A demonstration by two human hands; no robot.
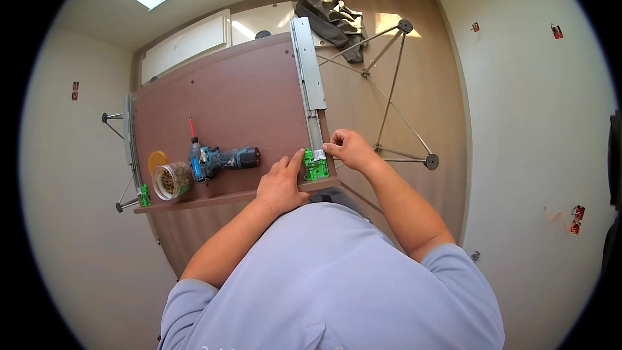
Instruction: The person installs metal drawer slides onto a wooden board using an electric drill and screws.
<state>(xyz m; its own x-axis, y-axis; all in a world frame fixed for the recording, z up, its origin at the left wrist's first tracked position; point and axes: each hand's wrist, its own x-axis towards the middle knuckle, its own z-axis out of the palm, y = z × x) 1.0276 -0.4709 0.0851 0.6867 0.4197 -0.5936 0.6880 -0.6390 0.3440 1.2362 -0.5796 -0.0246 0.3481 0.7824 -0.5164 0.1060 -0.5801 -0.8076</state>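
Observation:
A green plastic bracket point(315, 168) sits at the near right corner of a reddish-brown panel point(246, 104), at the end of a metal drawer slide point(308, 65). My left hand point(280, 185) lies on the panel's near edge with its fingers stretched out, the index finger touching the bracket's left side. On the other side, my right hand point(350, 149) has thumb and fingers pinched together beside the bracket's pale top part. Whatever is between those fingertips is too small or hidden to name.
A teal and black cordless drill point(210, 161) with a red bit lies on the panel, next to a clear jar of screws point(172, 181) and a yellow lid point(157, 161). A second slide point(131, 136) runs along the left edge. Metal frame legs point(392, 91) stand right.

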